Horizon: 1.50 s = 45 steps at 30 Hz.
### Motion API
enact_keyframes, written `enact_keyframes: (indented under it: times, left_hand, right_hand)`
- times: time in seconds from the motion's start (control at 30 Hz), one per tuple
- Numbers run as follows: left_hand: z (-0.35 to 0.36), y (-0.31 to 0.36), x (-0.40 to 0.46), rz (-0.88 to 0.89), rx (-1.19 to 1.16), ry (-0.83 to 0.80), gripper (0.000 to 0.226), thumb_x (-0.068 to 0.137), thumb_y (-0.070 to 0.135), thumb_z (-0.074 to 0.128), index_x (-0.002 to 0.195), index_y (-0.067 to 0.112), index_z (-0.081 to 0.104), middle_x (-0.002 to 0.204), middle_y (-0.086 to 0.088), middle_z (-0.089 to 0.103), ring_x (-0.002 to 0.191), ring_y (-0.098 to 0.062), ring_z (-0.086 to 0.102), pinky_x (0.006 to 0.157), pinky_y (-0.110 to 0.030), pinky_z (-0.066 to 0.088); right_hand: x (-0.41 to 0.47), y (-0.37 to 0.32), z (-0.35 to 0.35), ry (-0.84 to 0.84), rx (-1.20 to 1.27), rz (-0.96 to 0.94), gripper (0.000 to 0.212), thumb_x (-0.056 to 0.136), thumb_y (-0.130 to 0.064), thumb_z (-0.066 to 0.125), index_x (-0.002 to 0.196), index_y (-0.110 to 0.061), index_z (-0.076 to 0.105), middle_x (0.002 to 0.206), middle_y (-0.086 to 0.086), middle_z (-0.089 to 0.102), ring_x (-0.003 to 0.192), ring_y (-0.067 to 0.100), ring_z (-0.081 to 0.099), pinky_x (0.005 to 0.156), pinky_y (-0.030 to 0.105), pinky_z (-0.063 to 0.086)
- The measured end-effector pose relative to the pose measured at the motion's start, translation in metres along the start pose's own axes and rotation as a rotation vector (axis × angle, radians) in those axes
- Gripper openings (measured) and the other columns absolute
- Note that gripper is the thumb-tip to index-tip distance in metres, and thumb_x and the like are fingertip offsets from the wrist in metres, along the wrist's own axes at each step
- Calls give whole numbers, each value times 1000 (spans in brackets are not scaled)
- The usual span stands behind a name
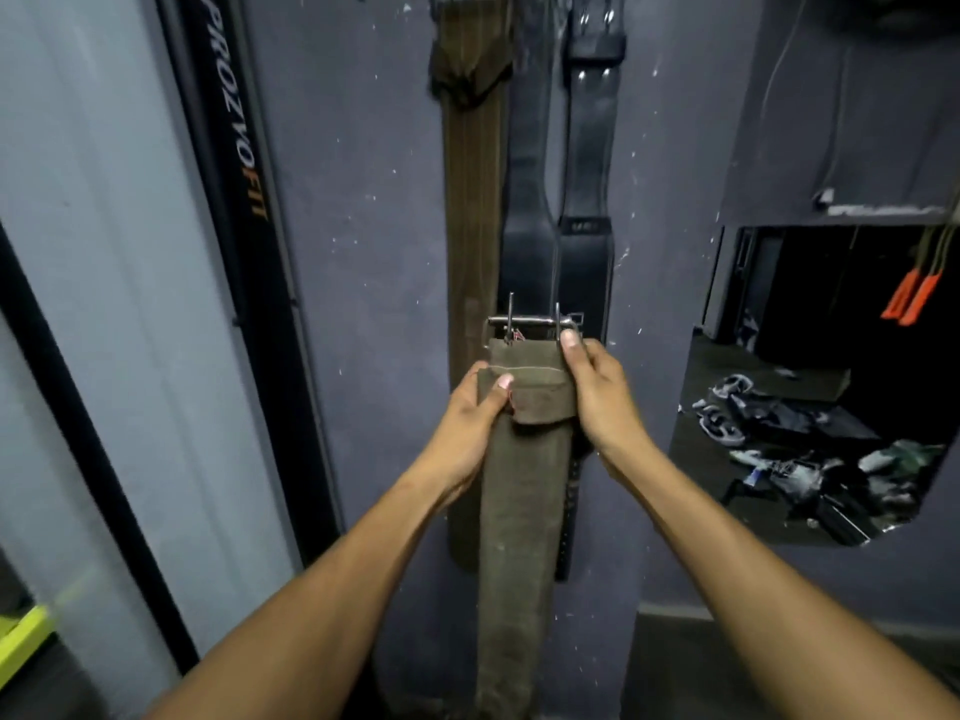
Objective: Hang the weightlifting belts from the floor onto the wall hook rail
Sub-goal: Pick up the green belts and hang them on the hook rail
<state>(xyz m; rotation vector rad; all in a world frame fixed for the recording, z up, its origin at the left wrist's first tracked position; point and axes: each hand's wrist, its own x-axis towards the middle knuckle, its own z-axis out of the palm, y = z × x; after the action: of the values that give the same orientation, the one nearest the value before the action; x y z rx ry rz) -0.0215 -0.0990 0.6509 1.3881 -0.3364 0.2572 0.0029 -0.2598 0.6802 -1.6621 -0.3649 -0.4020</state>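
Note:
I hold an olive-brown suede belt (519, 511) upright in front of the wall, its steel two-prong buckle (532, 322) at the top and its tail hanging down past the frame's bottom. My left hand (467, 423) grips the belt's left edge just under the folded buckle end. My right hand (597, 392) grips the right edge, thumb up by the buckle. On the wall behind hang a brown belt (475, 210) and two black leather belts (530, 174) (589, 163). The hook rail itself is cut off at the frame's top.
A black upright frame post with orange lettering (234, 148) stands left of the belts. To the right, a wall mirror (810, 387) reflects gear lying on the floor and orange handles (909, 298). A lime-yellow object (26, 636) sits low at the far left.

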Motion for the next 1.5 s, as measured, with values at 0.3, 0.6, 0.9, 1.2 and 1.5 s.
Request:
enact_keyframes:
  times: [0.3,0.6,0.9,1.2,1.5]
  left_hand:
    - [1,68,28,118,127,219,25,107,33,50,88,20,60,78,4,62,73,-10,61,76,-36,53]
    - [3,93,38,77,-231,-30,44,102,37,54,127,1,61,125,-20,70,120,-31,66,110,-48,49]
    - [-13,75,35,35,-196,-93,35,99,32,65,112,2,73,108,-20,77,98,-30,75,93,-46,61]
    - [-43,30,14,-102,-17,-229,32,81,34,83,106,15,81,113,-12,80,103,-22,77,82,-30,62]
    - [-65,-34,-22,-298,120,-282,36,93,10,74,126,-3,69,125,-15,75,118,-28,72,103,-38,57]
  right_hand:
    - [2,-31,28,144,-76,-255,22,106,-38,54,94,-24,64,66,-8,66,61,2,61,58,24,49]
    - [44,-86,37,340,20,-287,29,98,-47,63,90,-19,61,77,-7,67,70,7,63,68,34,53]
    - [86,-155,40,429,-15,-295,34,97,-48,65,92,-14,66,87,2,72,85,22,68,82,44,55]
    - [98,-187,43,452,20,-282,28,98,-45,65,90,-18,64,84,-5,68,86,17,65,77,32,49]
    - [98,-195,44,434,27,-310,27,99,-43,65,93,-17,65,87,-5,66,83,12,62,78,29,49]
